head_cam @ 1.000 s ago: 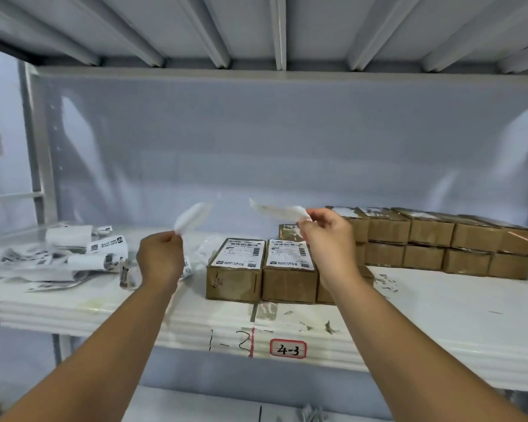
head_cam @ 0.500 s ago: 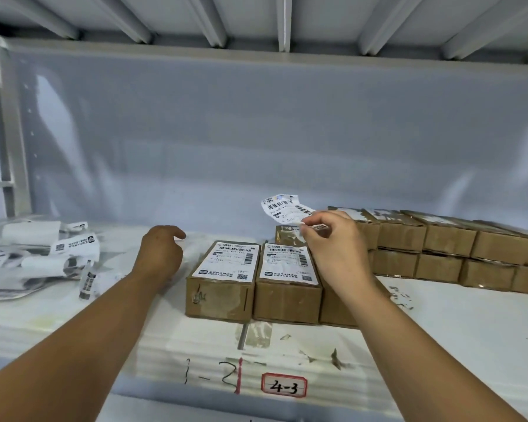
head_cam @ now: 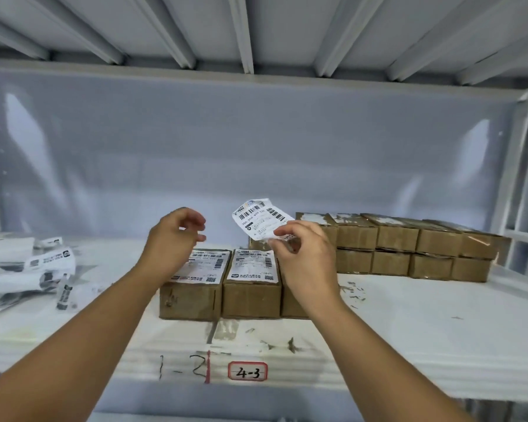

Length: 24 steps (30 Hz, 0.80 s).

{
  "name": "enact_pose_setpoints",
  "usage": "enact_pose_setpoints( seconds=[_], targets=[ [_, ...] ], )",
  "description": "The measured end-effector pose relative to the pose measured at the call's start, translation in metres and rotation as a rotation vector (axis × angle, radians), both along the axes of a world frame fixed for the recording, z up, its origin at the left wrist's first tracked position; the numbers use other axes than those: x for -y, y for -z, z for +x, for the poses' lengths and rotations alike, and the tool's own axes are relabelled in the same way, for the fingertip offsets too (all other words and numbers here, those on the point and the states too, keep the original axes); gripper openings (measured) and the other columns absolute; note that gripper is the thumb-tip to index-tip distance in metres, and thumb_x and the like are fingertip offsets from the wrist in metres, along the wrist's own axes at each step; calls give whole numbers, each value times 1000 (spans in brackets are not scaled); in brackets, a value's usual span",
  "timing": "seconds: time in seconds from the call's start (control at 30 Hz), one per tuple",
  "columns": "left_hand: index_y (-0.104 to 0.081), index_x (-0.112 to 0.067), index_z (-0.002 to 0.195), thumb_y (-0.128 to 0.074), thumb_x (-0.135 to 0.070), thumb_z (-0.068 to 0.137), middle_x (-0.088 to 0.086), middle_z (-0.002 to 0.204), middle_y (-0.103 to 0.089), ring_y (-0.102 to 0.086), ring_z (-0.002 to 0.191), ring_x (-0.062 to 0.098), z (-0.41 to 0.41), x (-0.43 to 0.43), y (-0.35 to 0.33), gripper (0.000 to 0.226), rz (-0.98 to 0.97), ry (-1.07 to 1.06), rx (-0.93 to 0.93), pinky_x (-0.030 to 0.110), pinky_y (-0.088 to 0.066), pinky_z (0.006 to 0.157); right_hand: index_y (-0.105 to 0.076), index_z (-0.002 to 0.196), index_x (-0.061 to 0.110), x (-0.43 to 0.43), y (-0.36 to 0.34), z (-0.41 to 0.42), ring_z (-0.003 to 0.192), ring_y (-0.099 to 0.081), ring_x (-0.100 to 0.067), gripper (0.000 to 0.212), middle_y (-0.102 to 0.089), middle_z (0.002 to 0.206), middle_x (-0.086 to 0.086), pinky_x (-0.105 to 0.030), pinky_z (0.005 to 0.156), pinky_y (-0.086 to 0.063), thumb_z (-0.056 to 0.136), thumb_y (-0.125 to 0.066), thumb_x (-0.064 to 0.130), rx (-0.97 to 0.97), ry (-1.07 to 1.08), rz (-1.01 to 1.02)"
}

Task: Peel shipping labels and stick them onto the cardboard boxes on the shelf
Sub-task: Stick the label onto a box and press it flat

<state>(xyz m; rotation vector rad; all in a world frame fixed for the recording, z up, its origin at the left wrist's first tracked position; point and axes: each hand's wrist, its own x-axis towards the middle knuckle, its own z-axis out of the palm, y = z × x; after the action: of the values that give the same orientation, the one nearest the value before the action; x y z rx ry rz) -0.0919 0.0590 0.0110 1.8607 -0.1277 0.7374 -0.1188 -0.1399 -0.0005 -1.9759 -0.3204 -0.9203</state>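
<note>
While right hand (head_cam: 305, 257) pinches the label (head_cam: 258, 217), left hand (head_cam: 173, 239) near, apart.

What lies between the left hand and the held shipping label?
Nothing: in the head view, the gap between left hand and shipping label is bare.

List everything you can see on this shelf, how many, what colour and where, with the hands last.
shipping label: one, white with black barcodes, in the air above the front boxes
labelled boxes: two, brown with white labels on top, side by side, front middle
partly hidden box: one, brown, right of that pair, behind the wrist
stacked boxes: two layers, brown, back right; full count unclear
paper scraps: a pile, white with black print, left end
shelf: one, white
tag: one, red-bordered, reads 4-3, front edge
left hand: loosely curled, holds nothing
right hand: pinches the shipping label
</note>
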Motion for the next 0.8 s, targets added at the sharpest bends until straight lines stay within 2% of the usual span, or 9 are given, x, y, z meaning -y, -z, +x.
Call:
enact_pose_setpoints(
  seconds=[0.07,0.17,0.3,0.4,0.5,0.53,0.6,0.7,0.8],
  targets=[
    [-53,-13,83,-45,-6,95,15,92,-64,-65,79,24,-20,27,-12,16,-185,209,-75,30,-50,74,-67,88,20,-1,-1,-7,88,-52,2,3,-51,104,8,2,71,-35,85,-68,19,26,6,62],
    [-49,-12,84,-48,-27,97,15,84,-66,-67,80,24,-43,59,-18,20,-355,403,-155,30,-55,77,-63,82,24,-5,-3,-17,88,-59,-11,7,-52,103,5,-14,76,-44,85,-69,21,60,10,136],
    [-49,-11,83,-55,-11,94,15,82,-65,-65,64,20,-61,85,-21,13,-537,555,-165,25,-56,64,-66,85,23,-6,-3,-36,81,-51,3,1,-48,102,8,-11,65,-36,85,-67,23,65,20,86],
    [-55,-8,83,-49,11,87,19,93,-65,-63,65,21,-65,92,-23,21,-509,417,-160,25,-55,61,-65,86,29,1,-5,-49,81,-46,19,5,-35,121,11,-12,70,-39,83,-69,32,-64,-23,54],
    [-58,-8,84,-42,17,83,16,99,-64,-63,70,20,-68,92,-24,30,-444,365,-189,26,-54,64,-66,85,29,14,-12,-49,90,-42,27,10,-34,133,6,-11,83,-41,83,-67,39,-202,-143,188],
    [-58,-9,84,-41,18,83,15,102,-63,-63,73,20,-70,91,-24,32,-408,367,-199,27,-54,66,-68,85,27,20,-15,-48,98,-45,18,13,-43,132,5,-17,89,-44,83,-66,41,-224,-199,266],
    [-59,-8,86,-40,19,83,13,107,-63,-64,84,21,-73,90,-23,33,-326,400,-217,28,-55,69,-70,89,22,31,-20,-48,97,-58,-6,15,-64,111,4,-26,82,-50,88,-62,34,-294,-307,387],
    [-61,-9,89,-42,19,83,10,107,-63,-64,89,19,-75,92,-22,34,-155,449,-239,25,-57,71,-70,89,18,43,-24,-44,87,-63,-15,13,-70,95,5,-28,74,-50,92,-58,16,-352,-364,399],
    [-62,-11,92,-48,15,85,4,91,-62,-62,74,13,-70,99,-21,31,-37,466,-252,26,-55,70,-70,85,16,51,-24,-33,74,-59,-15,21,-67,90,2,-22,59,-45,91,-55,1,-337,-330,370]
  ],
)
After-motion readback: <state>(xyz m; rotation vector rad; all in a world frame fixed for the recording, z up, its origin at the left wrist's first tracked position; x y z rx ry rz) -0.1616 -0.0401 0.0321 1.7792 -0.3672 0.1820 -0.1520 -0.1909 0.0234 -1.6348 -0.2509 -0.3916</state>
